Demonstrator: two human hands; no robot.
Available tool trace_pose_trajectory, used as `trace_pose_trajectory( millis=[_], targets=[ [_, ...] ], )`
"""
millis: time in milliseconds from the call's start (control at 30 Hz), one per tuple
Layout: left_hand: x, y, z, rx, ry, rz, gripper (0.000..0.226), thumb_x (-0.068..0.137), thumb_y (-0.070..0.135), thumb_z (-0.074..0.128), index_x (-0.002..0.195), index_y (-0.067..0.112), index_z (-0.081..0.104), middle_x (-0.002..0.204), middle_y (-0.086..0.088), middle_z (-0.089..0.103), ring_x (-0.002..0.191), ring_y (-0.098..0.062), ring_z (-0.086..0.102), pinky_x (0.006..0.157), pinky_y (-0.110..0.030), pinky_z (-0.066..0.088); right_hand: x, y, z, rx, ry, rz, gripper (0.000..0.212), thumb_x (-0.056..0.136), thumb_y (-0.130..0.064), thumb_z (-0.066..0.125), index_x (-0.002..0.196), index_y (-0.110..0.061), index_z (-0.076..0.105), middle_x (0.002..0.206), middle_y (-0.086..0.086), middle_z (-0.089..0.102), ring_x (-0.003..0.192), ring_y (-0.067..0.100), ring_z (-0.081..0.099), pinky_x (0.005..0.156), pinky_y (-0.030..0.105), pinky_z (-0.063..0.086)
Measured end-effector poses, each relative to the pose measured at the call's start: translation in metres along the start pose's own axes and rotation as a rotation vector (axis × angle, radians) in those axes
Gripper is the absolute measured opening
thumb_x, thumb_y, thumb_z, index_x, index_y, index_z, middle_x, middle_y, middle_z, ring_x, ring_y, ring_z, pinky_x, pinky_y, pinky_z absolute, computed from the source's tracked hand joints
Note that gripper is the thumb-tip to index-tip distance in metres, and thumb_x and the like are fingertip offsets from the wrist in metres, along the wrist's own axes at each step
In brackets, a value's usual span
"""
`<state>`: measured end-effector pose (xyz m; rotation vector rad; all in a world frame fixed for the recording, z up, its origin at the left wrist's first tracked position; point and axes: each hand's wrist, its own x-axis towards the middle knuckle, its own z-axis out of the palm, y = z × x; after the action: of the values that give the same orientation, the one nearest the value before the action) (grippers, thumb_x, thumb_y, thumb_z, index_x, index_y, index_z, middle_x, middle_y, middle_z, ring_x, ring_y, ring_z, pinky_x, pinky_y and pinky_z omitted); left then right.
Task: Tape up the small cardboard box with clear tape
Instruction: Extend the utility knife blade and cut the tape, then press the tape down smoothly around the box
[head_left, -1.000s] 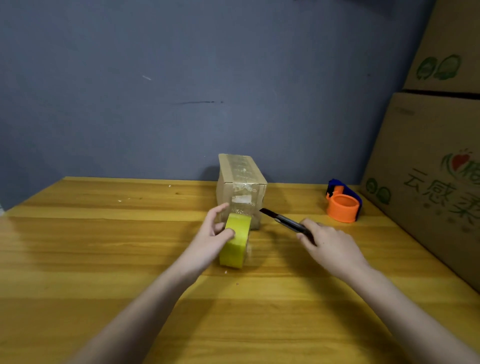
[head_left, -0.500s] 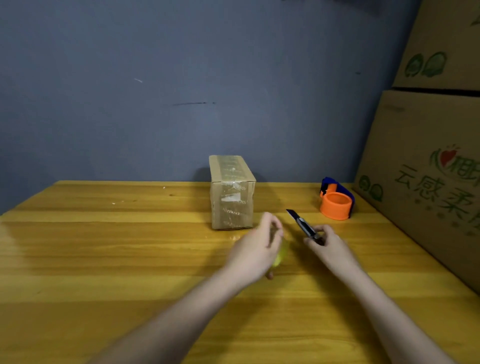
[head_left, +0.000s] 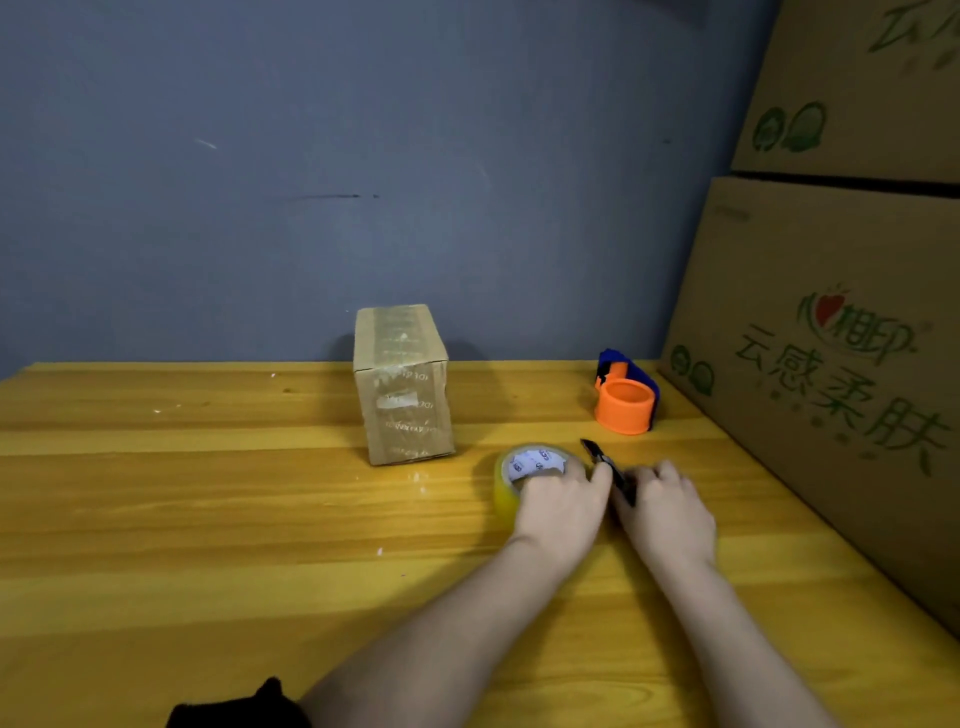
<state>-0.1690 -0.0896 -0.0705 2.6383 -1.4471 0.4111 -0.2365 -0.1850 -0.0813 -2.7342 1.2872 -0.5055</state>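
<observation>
Nearest the person, a dark bit of clothing (head_left: 234, 709) is poking into the bottom edge, w/ both bare forearms reaching out over the yellow wooden worktop (head_left: 208, 519). The left hand (head_left: 558, 506) is lying on the roll of clear tape (head_left: 519, 475), fingers (head_left: 597, 478) curled over its right side and gripping it; the roll is lying flat on the worktop, label side up. Just beside it the right hand (head_left: 670, 512) is gripping a black utility knife (head_left: 605, 465), fingers wrapped round the handle, blade end sticking out fwd and to the left. Further back, left of the roll and apart from it, the small cardboard box (head_left: 402, 384) is standing upright, shiny tape already showing on its top and front. To the right, an orange and blue tape dispenser (head_left: 626, 397) is sitting near the back edge, beside big printed cartons (head_left: 841, 364) stacked by the blue-grey wall (head_left: 363, 156).
</observation>
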Motion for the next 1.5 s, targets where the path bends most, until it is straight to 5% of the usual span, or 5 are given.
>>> trace_pose_trajectory(
  millis=[267, 600, 867, 1200, 1500],
  targets=[
    [0.006, 0.002, -0.001, -0.098, -0.033, 0.021, 0.033, 0.089, 0.022, 0.047, 0.119, 0.01, 0.041, 0.121, -0.016, 0.051, 0.096, -0.036, 0.063, 0.057, -0.033, 0.032, -0.002, -0.001, -0.001, 0.042, -0.03, 0.02, 0.038, 0.092, -0.041, 0.046, 0.122, -0.019, 0.053, 0.121, 0.01, 0.048, 0.11, 0.032, 0.056, 0.08, 0.037, 0.047],
    [-0.003, -0.008, -0.007, -0.022, -0.061, 0.098, 0.064, 0.091, 0.03, 0.049, 0.145, 0.012, 0.018, 0.131, -0.02, 0.047, 0.11, -0.037, 0.056, 0.075, -0.041, 0.042, -0.002, -0.002, -0.004, 0.05, -0.046, 0.053, 0.041, 0.093, -0.044, 0.041, 0.126, -0.021, 0.05, 0.124, 0.01, 0.049, 0.109, 0.035, 0.058, 0.081, 0.039, 0.048],
    [-0.03, -0.092, -0.047, -0.111, 0.476, 0.119, 0.039, 0.083, 0.044, 0.038, 0.107, 0.019, 0.057, 0.096, -0.002, 0.056, 0.087, -0.021, 0.059, 0.075, -0.035, 0.045, 0.008, -0.038, -0.039, 0.307, 0.316, -0.205, 0.029, 0.092, -0.034, 0.051, 0.117, -0.021, 0.057, 0.111, 0.001, 0.056, 0.101, 0.019, 0.056, 0.071, 0.029, 0.047],
    [-0.031, -0.194, -0.07, -0.883, 0.542, -0.629, 0.045, 0.093, 0.026, 0.047, 0.137, 0.02, 0.04, 0.143, -0.009, 0.032, 0.135, -0.026, 0.031, 0.11, -0.036, 0.024, 0.028, -0.183, -0.04, 1.07, -0.306, -0.313, 0.049, 0.098, -0.031, 0.044, 0.144, -0.021, 0.031, 0.149, 0.002, 0.036, 0.136, 0.017, 0.035, 0.11, 0.031, 0.029],
    [-0.027, -0.188, -0.068, -1.427, 0.229, -0.513, 0.044, 0.102, 0.025, 0.019, 0.144, 0.029, 0.031, 0.151, 0.0, 0.034, 0.137, -0.018, 0.035, 0.106, -0.028, 0.031, 0.019, -0.196, -0.027, 1.259, -0.442, -0.213, 0.051, 0.1, -0.019, 0.029, 0.149, -0.024, 0.018, 0.155, 0.001, 0.026, 0.14, 0.019, 0.028, 0.117, 0.041, 0.026]
  ],
)
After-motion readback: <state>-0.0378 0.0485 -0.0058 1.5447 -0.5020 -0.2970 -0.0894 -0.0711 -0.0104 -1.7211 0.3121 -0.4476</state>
